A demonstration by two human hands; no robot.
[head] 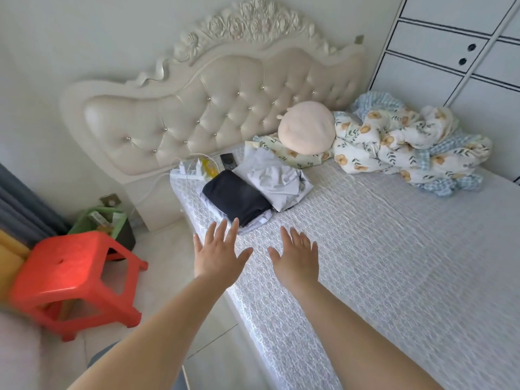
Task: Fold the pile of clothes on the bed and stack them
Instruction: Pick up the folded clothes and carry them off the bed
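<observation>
While both arms are stretched forward over the near edge of the bed, the folded clothes are seen lying near the headboard, at the bed's left corner; a dark folded garment is laid on top of a pale folded piece, whose edge shows beneath it at the near end; its long axis is set on a diagonal, running from the headboard side down toward the hands; just to its right, touching it, a light grey folded garment is placed on much the same diagonal, its top somewhat rumpled. The left hand is held flat with the fingers straight and spread, the back of the hand turned up; its fingertips are seen just short of the near end of the dark garment, and whether they touch the pale edge cannot be told; nothing is held in it. The right hand is likewise spread, palm down above the bedcover, with nothing gripped; whether the cover is touched cannot be told; the two hands are kept apart, thumbs pointing toward each other.
</observation>
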